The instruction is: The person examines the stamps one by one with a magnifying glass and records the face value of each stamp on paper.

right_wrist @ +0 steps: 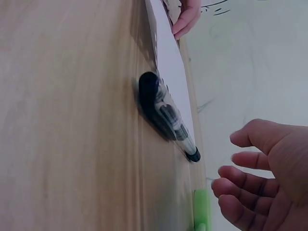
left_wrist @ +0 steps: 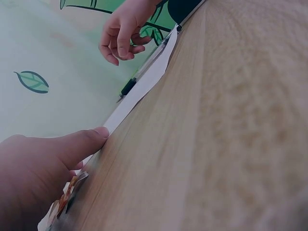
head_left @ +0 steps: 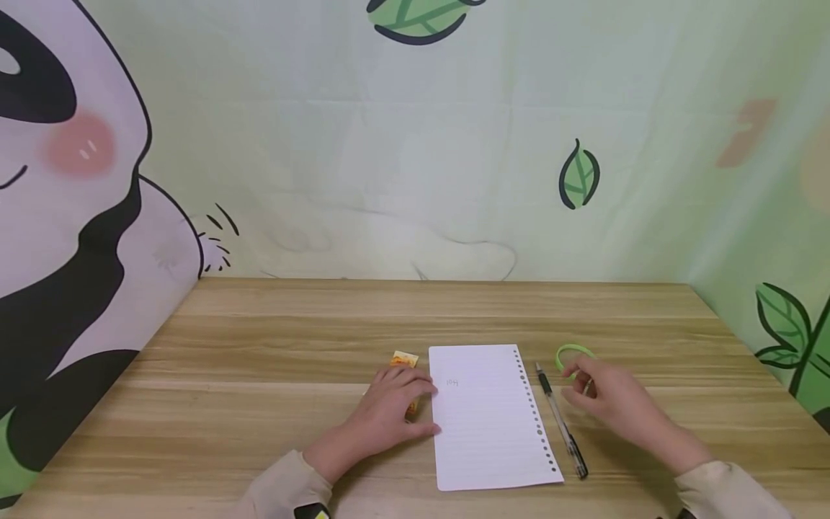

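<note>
A lined sheet of paper with punched holes down its right side and a little writing near its upper left lies on the table. My left hand touches the sheet's left edge with its thumb and fingertips. Beneath that hand, an orange-and-yellow item is mostly covered. A clear-barrelled black pen lies just right of the paper. My right hand hovers right of the pen, fingers loosely bent and holding nothing. A green ring-shaped item is partly hidden behind its fingertips; the right wrist view shows the pen apart from the hand.
The wood-grain table runs back to a pale wall cloth printed with leaves. A large printed panda covers the left side, and more printed leaves are at the right.
</note>
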Demonstrator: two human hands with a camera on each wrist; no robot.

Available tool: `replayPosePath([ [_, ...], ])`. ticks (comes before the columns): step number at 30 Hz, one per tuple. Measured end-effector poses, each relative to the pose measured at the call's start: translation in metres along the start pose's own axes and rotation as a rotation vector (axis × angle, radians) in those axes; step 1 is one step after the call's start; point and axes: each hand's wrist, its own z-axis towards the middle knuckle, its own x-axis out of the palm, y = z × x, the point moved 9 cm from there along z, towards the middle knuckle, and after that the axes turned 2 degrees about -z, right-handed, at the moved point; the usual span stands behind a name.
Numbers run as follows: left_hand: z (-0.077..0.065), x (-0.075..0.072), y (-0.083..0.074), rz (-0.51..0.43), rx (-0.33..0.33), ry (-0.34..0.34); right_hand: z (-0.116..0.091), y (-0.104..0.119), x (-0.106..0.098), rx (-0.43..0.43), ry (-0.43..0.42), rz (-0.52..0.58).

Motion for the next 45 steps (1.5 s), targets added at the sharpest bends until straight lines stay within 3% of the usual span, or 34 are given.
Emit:
replayPosePath([
  [6,0.0,0.0,0.001,0.002,-0.005,0.004,0.0,0.006,0.016,-0.064,0.101,0.053],
  [18,0.0,0.0,0.0,0.005,0.002,-0.004,0.001,0.008,0.034,-0.054,0.227,0.005],
  [35,0.0,0.0,-0.001,0.003,0.014,-0.004,0.005,0.015,0.04,-0.086,0.192,-0.051],
  [45,0.0,-0.002,-0.001,0.006,0.017,-0.02,0.008,0.025,0.021,-0.128,0.125,-0.05],
])
